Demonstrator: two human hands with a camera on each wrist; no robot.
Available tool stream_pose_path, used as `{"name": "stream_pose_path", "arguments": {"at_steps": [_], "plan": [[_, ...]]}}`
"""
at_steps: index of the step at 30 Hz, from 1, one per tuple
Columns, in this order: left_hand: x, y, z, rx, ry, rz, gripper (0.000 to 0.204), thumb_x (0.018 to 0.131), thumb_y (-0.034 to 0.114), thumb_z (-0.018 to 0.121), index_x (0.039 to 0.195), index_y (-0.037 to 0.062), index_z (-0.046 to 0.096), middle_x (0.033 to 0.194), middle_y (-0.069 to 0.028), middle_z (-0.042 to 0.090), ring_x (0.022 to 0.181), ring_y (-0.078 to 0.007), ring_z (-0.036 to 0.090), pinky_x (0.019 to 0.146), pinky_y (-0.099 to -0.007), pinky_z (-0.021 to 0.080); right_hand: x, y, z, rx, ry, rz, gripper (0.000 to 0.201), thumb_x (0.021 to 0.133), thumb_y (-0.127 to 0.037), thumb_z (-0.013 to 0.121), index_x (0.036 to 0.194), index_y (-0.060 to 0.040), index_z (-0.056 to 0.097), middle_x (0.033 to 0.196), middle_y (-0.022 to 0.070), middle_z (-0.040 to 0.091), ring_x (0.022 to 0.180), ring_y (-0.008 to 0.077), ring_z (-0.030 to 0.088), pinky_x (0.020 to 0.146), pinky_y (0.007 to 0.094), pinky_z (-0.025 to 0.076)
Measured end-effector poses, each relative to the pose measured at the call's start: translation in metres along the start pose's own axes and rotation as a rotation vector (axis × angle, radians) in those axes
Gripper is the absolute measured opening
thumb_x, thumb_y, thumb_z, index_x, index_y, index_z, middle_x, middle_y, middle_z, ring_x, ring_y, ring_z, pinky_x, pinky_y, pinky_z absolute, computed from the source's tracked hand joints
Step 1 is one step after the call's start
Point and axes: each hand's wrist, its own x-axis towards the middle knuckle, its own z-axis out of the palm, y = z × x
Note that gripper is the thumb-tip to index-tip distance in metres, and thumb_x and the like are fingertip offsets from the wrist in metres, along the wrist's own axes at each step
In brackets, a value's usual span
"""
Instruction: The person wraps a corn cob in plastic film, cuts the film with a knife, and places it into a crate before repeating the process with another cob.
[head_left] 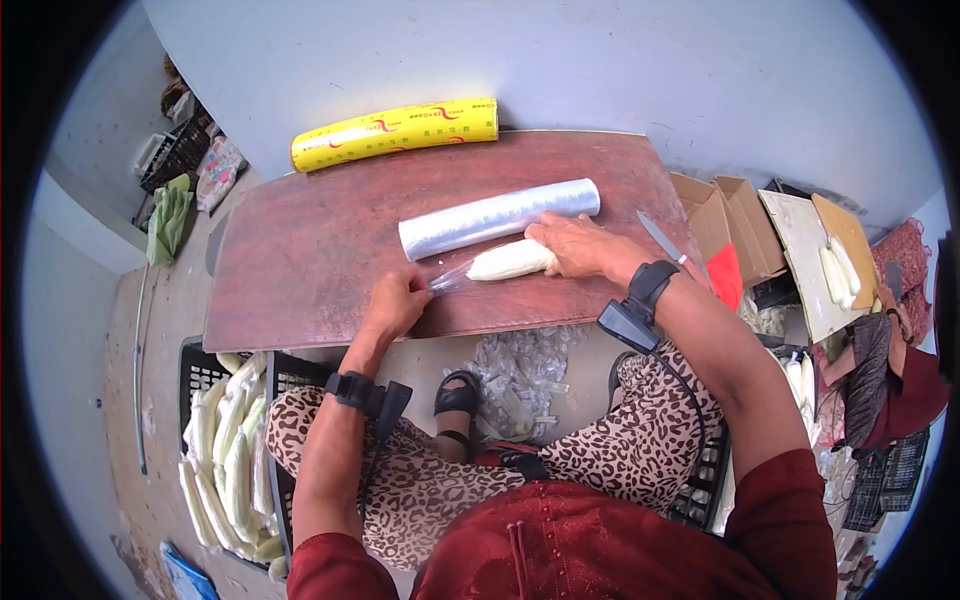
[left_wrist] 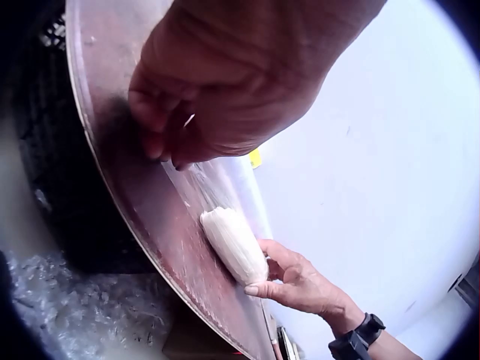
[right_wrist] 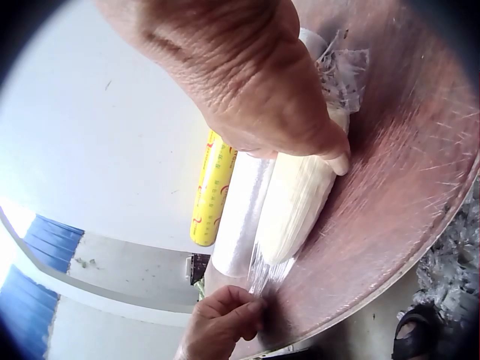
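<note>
A pale ear of corn, its leaves ridged lengthwise, lies on the red-brown table. My right hand holds its right end, thumb along the near side in the right wrist view. Clear plastic film stretches from the other end of the ear to my left hand, which pinches it between thumb and fingers near the table's front edge. In the right wrist view more crumpled film shows past my right hand. Just behind the ear lies a roll of clear cling film.
A yellow printed roll lies along the table's back edge. On the right is a knife. A black crate of wrapped ears stands at lower left, and scraps of film cover the floor. Another person is at far right.
</note>
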Motion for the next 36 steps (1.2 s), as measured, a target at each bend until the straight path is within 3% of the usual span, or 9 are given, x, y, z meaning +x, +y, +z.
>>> {"name": "stream_pose_path", "arguments": {"at_steps": [6, 9, 12, 18, 21, 27, 33, 36], "plan": [[-0.005, 0.008, -0.009, -0.022, -0.097, -0.082, 0.011, 0.079, 0.012, 0.068, 0.079, 0.0011, 0.064, 0.069, -0.0153, 0.066, 0.063, -0.0239, 0.066, 0.061, -0.036, 0.051, 0.001, 0.003, 0.001, -0.017, -0.003, -0.012, 0.05, 0.081, -0.011, 0.071, 0.125, -0.0087, 0.047, 0.134, 0.0167, 0.044, 0.13, 0.0374, 0.042, 0.111, 0.0596, 0.029], [-0.008, 0.012, -0.012, -0.012, -0.109, -0.096, 0.013, 0.079, 0.013, 0.069, 0.08, 0.0008, 0.065, 0.071, -0.0163, 0.066, 0.067, -0.0254, 0.067, 0.063, -0.0367, 0.051, 0.003, 0.004, 0.007, -0.006, 0.045, -0.02, 0.04, 0.082, -0.012, 0.07, 0.116, -0.0087, 0.049, 0.123, 0.0113, 0.046, 0.127, 0.0327, 0.043, 0.106, 0.0598, 0.033], [-0.008, 0.01, -0.012, 0.046, -0.111, -0.054, 0.016, 0.079, 0.016, 0.069, 0.081, 0.0002, 0.067, 0.073, -0.018, 0.067, 0.072, -0.0281, 0.068, 0.068, -0.0383, 0.051, 0.003, 0.004, 0.006, -0.014, 0.026, -0.018, 0.046, 0.082, -0.009, 0.07, 0.123, -0.0087, 0.049, 0.131, 0.0152, 0.044, 0.128, 0.0374, 0.044, 0.11, 0.0596, 0.031], [-0.009, 0.015, -0.013, 0.074, -0.102, -0.059, 0.019, 0.081, 0.018, 0.066, 0.083, -0.0007, 0.067, 0.078, -0.0209, 0.068, 0.078, -0.031, 0.067, 0.073, -0.0404, 0.051, 0.003, 0.004, 0.005, -0.011, 0.015, -0.019, 0.05, 0.083, -0.012, 0.07, 0.128, -0.0096, 0.047, 0.136, 0.0147, 0.044, 0.131, 0.0352, 0.042, 0.111, 0.0593, 0.03], [-0.009, 0.015, -0.012, 0.106, -0.073, -0.022, 0.018, 0.083, 0.016, 0.063, 0.085, -0.0014, 0.065, 0.074, -0.0208, 0.067, 0.073, -0.0295, 0.067, 0.069, -0.0399, 0.051, 0.005, 0.012, 0.018, 0.042, 0.148, -0.057, 0.056, 0.085, -0.013, 0.068, 0.135, -0.0097, 0.042, 0.135, 0.0124, 0.044, 0.134, 0.0328, 0.038, 0.111, 0.0596, 0.028], [-0.015, 0.026, -0.014, -0.092, -0.107, -0.158, 0.013, 0.087, 0.012, 0.057, 0.087, -0.0003, 0.061, 0.07, -0.0135, 0.064, 0.054, -0.0203, 0.063, 0.052, -0.0342, 0.049, -0.001, 0.005, 0.004, 0.03, 0.014, -0.042, 0.056, 0.086, -0.015, 0.067, 0.135, -0.0084, 0.041, 0.142, 0.0148, 0.04, 0.136, 0.0337, 0.036, 0.11, 0.0601, 0.028], [-0.012, 0.019, -0.013, -0.259, -0.113, -0.284, 0.012, 0.088, 0.012, 0.058, 0.086, 0.0012, 0.061, 0.071, -0.008, 0.064, 0.051, -0.0168, 0.061, 0.047, -0.0306, 0.047, 0.005, 0.008, 0.009, 0.024, -0.008, -0.025, 0.053, 0.087, -0.016, 0.066, 0.134, -0.0078, 0.042, 0.137, 0.0155, 0.042, 0.135, 0.0344, 0.037, 0.111, 0.0569, 0.029], [-0.012, 0.012, -0.011, -0.185, -0.123, -0.249, 0.013, 0.088, 0.013, 0.06, 0.085, 0.0009, 0.062, 0.07, -0.0078, 0.063, 0.053, -0.0168, 0.063, 0.048, -0.0311, 0.046, 0.004, 0.008, 0.011, 0.02, 0.018, -0.033, 0.049, 0.087, -0.017, 0.066, 0.13, -0.0066, 0.044, 0.132, 0.0157, 0.044, 0.13, 0.0347, 0.041, 0.107, 0.0539, 0.034]]}}
